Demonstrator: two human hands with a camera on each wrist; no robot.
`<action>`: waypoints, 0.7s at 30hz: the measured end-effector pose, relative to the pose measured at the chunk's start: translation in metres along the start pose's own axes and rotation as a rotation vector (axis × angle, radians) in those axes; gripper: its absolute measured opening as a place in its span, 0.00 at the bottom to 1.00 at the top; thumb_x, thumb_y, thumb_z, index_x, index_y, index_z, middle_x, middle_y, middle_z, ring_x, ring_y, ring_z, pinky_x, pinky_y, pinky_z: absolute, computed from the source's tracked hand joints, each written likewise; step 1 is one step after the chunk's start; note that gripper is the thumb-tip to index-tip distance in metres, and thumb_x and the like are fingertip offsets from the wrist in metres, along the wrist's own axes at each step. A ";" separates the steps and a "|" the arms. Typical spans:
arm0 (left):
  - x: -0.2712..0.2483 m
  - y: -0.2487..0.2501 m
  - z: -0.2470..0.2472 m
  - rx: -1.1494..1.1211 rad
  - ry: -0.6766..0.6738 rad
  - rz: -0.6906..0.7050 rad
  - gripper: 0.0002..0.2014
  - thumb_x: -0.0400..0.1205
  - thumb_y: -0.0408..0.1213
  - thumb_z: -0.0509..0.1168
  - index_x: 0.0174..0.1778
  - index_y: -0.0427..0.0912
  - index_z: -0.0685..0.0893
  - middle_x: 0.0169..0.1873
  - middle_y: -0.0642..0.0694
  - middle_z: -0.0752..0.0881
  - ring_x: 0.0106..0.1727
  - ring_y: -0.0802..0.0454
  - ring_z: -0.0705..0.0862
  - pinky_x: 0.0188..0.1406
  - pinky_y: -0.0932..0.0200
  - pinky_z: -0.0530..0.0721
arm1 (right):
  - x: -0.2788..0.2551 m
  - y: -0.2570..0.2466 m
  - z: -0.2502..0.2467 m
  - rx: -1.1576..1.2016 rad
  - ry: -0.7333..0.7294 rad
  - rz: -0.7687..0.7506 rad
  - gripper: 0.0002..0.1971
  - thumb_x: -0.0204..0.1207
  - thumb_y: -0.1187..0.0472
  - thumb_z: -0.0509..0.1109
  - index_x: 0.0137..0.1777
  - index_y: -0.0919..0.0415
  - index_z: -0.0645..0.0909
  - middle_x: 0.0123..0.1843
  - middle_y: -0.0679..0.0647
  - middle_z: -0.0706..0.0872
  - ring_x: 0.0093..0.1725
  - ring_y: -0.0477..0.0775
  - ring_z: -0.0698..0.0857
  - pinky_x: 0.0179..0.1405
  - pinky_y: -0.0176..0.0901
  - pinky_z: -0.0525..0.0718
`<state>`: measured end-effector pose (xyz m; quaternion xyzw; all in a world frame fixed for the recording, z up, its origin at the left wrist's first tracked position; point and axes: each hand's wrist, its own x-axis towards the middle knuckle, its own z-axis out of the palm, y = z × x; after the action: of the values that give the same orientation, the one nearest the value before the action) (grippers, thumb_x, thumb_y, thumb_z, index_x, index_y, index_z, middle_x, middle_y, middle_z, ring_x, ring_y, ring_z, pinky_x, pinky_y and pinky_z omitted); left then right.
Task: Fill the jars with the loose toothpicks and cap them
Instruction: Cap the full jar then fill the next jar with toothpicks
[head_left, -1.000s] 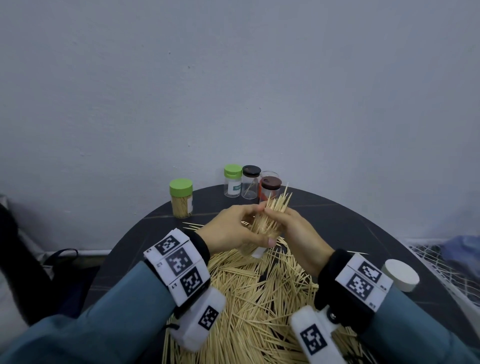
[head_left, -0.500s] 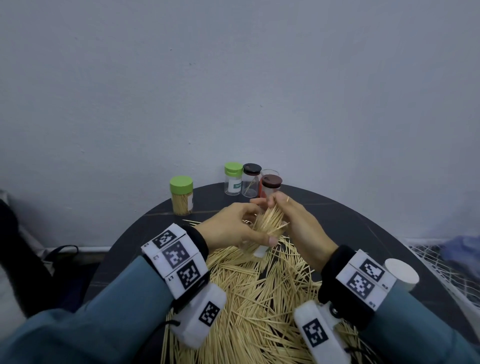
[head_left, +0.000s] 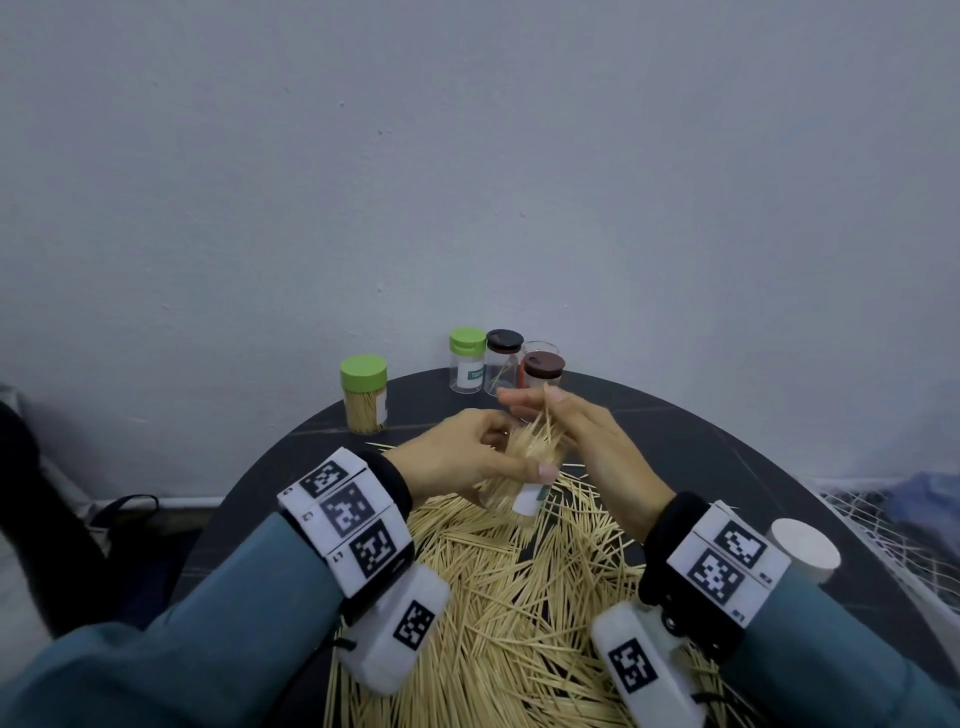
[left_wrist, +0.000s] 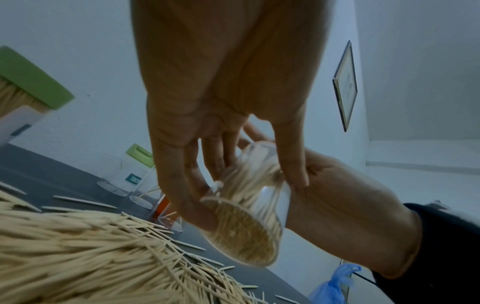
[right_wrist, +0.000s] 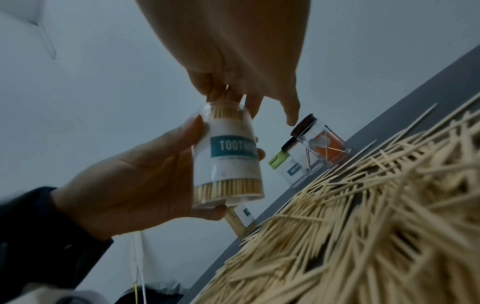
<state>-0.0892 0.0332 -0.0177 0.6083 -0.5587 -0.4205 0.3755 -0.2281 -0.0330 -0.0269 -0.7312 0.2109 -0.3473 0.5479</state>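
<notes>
My left hand (head_left: 457, 462) grips a clear toothpick jar (head_left: 527, 501) with a white and teal label, tilted above the pile. The jar (right_wrist: 228, 156) is packed with toothpicks and has no cap. My right hand (head_left: 587, 436) is at the jar's mouth, where its thumb and fingers hold a bundle of toothpicks (head_left: 537, 439) that fans out of the opening. The index finger points straight out. A wide pile of loose toothpicks (head_left: 519, 597) covers the near part of the dark round table (head_left: 727, 441). From below, the jar's base (left_wrist: 244, 228) shows full of toothpick ends.
At the table's back stand a full green-capped jar (head_left: 363, 395), a nearly empty green-capped jar (head_left: 467, 358), a black-capped jar (head_left: 503, 361), a brown-capped jar (head_left: 543, 369) and an open clear jar (head_left: 540, 347). A white cap (head_left: 805, 548) lies at the right edge.
My right hand has pushed the bundle further down into the jar, so less of it sticks out. Its fingers have straightened over the mouth. The left hand keeps its hold.
</notes>
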 end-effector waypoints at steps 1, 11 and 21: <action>0.000 0.000 0.001 0.009 -0.016 0.005 0.16 0.75 0.40 0.73 0.56 0.43 0.80 0.48 0.50 0.86 0.47 0.57 0.86 0.32 0.64 0.84 | 0.000 0.002 0.001 0.032 -0.013 0.000 0.16 0.85 0.63 0.53 0.64 0.62 0.80 0.61 0.50 0.86 0.60 0.42 0.85 0.52 0.30 0.82; -0.003 0.001 -0.002 0.035 0.008 -0.022 0.22 0.75 0.41 0.74 0.62 0.39 0.79 0.56 0.43 0.86 0.55 0.47 0.86 0.42 0.56 0.87 | 0.002 -0.003 -0.007 0.003 -0.067 -0.039 0.15 0.83 0.67 0.55 0.64 0.64 0.80 0.62 0.50 0.86 0.62 0.39 0.83 0.53 0.23 0.78; 0.000 -0.003 0.003 -0.010 -0.005 -0.049 0.20 0.75 0.38 0.74 0.61 0.38 0.80 0.54 0.41 0.87 0.51 0.48 0.88 0.38 0.56 0.88 | 0.002 0.003 -0.003 0.008 -0.073 -0.020 0.08 0.83 0.64 0.57 0.50 0.61 0.79 0.60 0.53 0.87 0.59 0.45 0.85 0.57 0.35 0.83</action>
<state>-0.0913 0.0335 -0.0213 0.6188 -0.5426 -0.4338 0.3667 -0.2285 -0.0372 -0.0292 -0.7434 0.1819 -0.3265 0.5546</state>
